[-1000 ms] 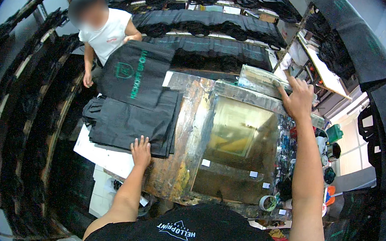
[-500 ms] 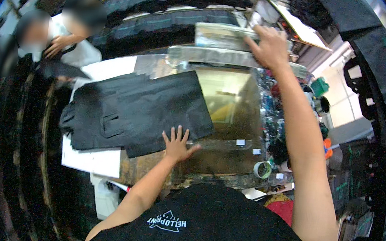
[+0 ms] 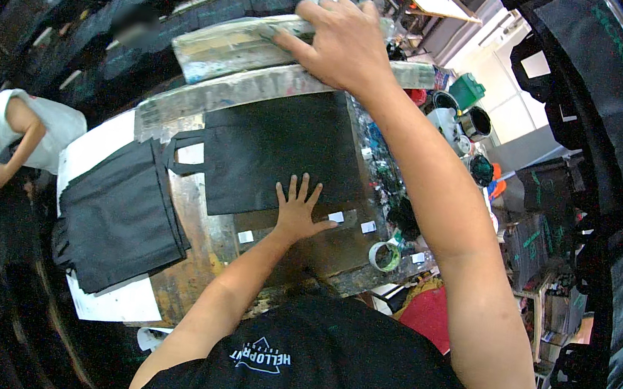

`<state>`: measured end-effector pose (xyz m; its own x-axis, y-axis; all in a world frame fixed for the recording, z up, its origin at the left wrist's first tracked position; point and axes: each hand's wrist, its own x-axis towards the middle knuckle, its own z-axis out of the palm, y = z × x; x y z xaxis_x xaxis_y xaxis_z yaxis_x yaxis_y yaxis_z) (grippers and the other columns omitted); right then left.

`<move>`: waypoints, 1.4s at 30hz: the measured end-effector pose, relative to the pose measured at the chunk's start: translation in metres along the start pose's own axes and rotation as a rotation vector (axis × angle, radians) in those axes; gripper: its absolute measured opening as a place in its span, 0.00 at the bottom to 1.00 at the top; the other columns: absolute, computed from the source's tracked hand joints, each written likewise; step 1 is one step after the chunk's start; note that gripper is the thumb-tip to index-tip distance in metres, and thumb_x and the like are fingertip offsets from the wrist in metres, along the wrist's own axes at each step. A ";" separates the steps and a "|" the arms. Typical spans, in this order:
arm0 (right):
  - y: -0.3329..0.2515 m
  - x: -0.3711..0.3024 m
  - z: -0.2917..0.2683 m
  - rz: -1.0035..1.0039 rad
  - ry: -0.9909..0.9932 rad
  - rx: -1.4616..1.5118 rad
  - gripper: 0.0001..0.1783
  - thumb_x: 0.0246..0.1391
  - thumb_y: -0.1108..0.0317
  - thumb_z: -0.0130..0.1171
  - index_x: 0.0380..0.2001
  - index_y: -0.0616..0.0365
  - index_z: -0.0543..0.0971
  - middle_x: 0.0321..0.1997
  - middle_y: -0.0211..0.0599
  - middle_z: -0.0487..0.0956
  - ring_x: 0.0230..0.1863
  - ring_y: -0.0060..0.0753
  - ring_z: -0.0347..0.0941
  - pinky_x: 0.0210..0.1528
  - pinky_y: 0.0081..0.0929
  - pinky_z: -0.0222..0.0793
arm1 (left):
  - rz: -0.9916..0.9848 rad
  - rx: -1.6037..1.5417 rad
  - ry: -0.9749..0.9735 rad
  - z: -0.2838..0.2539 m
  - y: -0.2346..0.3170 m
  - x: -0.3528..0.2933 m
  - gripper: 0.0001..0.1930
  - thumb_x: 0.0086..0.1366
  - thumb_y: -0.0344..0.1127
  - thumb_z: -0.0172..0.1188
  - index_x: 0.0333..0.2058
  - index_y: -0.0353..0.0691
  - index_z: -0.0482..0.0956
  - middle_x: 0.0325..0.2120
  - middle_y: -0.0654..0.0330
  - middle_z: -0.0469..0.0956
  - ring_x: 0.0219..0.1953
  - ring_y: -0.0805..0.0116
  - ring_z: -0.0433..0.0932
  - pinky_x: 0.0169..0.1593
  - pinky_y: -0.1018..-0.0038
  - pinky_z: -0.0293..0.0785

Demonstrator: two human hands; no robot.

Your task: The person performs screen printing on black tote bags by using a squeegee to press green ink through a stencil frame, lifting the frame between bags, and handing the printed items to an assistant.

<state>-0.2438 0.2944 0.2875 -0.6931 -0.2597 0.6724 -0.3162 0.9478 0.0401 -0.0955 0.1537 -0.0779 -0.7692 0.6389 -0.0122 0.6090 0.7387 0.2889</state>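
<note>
My left hand [image 3: 297, 212] lies with fingers spread over the near edge of a flat black bag [image 3: 278, 151]. The bag has a cut-out handle on its left side and rests on the worn work board [image 3: 193, 273]. At the board's far side, my right hand [image 3: 342, 43] grips the upper edge of a paint-stained wooden frame [image 3: 228, 48], which stands tilted up. Part of that edge is hidden behind my fingers. Left of the single bag sits a stack of black bags [image 3: 119, 210] on a white sheet [image 3: 119, 303].
Several small white squares [image 3: 245, 237] are stuck along the board's near side. A tape roll [image 3: 384, 256], a green container [image 3: 466, 91] and a dark tin [image 3: 476, 121] stand at the right. Another person [image 3: 32, 129] in white is at the left; black material hangs at the far right.
One black bag has shifted right onto the board, now apart from the stack. The whole view has turned. My right hand still holds the frame up.
</note>
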 end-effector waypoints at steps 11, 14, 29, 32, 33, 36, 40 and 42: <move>0.003 0.012 -0.002 0.001 -0.044 -0.075 0.32 0.60 0.34 0.53 0.45 0.52 0.84 0.38 0.45 0.84 0.47 0.47 0.79 0.50 0.48 0.64 | -0.029 -0.108 0.036 0.019 0.051 -0.026 0.61 0.55 0.85 0.45 0.74 0.43 0.54 0.76 0.42 0.40 0.77 0.38 0.32 0.69 0.27 0.21; 0.009 0.012 0.000 -0.014 -0.029 -0.072 0.31 0.61 0.35 0.54 0.44 0.52 0.84 0.39 0.45 0.83 0.48 0.47 0.78 0.50 0.48 0.63 | 0.029 -0.103 0.008 0.008 0.049 -0.044 0.60 0.55 0.85 0.46 0.74 0.42 0.56 0.76 0.42 0.40 0.77 0.38 0.32 0.69 0.28 0.21; -0.004 0.001 -0.014 0.044 -0.040 0.042 0.29 0.60 0.35 0.54 0.38 0.53 0.80 0.38 0.45 0.83 0.47 0.49 0.77 0.54 0.51 0.61 | -0.300 -0.927 0.096 -0.137 -0.016 -0.058 0.46 0.67 0.64 0.59 0.71 0.36 0.59 0.54 0.40 0.79 0.59 0.46 0.78 0.63 0.60 0.71; -0.016 -0.010 -0.023 0.015 -0.001 0.056 0.27 0.57 0.40 0.60 0.39 0.55 0.81 0.35 0.43 0.81 0.43 0.49 0.75 0.50 0.49 0.60 | -0.149 -1.300 0.375 -0.180 -0.032 -0.060 0.42 0.70 0.52 0.63 0.72 0.35 0.55 0.58 0.44 0.77 0.61 0.52 0.76 0.66 0.59 0.69; -0.022 -0.025 -0.024 0.007 -0.002 0.065 0.27 0.55 0.41 0.61 0.39 0.56 0.81 0.35 0.42 0.80 0.44 0.48 0.75 0.51 0.48 0.60 | -0.056 -1.560 0.479 -0.212 -0.029 -0.067 0.47 0.69 0.56 0.62 0.72 0.33 0.50 0.61 0.40 0.71 0.63 0.48 0.73 0.68 0.55 0.67; -0.041 -0.083 -0.031 0.040 -0.112 0.082 0.25 0.52 0.47 0.66 0.42 0.57 0.79 0.42 0.43 0.80 0.47 0.47 0.72 0.55 0.47 0.58 | -0.112 -2.204 0.555 -0.257 -0.022 -0.093 0.59 0.64 0.70 0.56 0.70 0.22 0.39 0.67 0.26 0.53 0.69 0.36 0.60 0.72 0.48 0.60; -0.049 -0.161 -0.024 -0.005 -0.395 0.076 0.32 0.46 0.54 0.71 0.53 0.55 0.73 0.48 0.40 0.74 0.54 0.45 0.70 0.55 0.48 0.60 | -0.367 -2.321 0.414 -0.208 -0.010 -0.136 0.66 0.61 0.77 0.52 0.71 0.26 0.26 0.71 0.27 0.40 0.73 0.30 0.48 0.72 0.47 0.60; -0.050 -0.196 -0.008 -0.083 -0.570 0.063 0.38 0.41 0.58 0.75 0.56 0.53 0.71 0.50 0.39 0.74 0.55 0.45 0.70 0.55 0.49 0.62 | -0.539 -2.252 0.392 -0.174 -0.007 -0.151 0.67 0.59 0.79 0.52 0.72 0.30 0.26 0.72 0.29 0.38 0.74 0.30 0.47 0.72 0.47 0.60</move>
<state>-0.0868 0.2998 0.1600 -0.8984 -0.4074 0.1641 -0.4099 0.9119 0.0201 -0.0173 0.0149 0.0881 -0.8798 0.2845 -0.3808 -0.4597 -0.7134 0.5289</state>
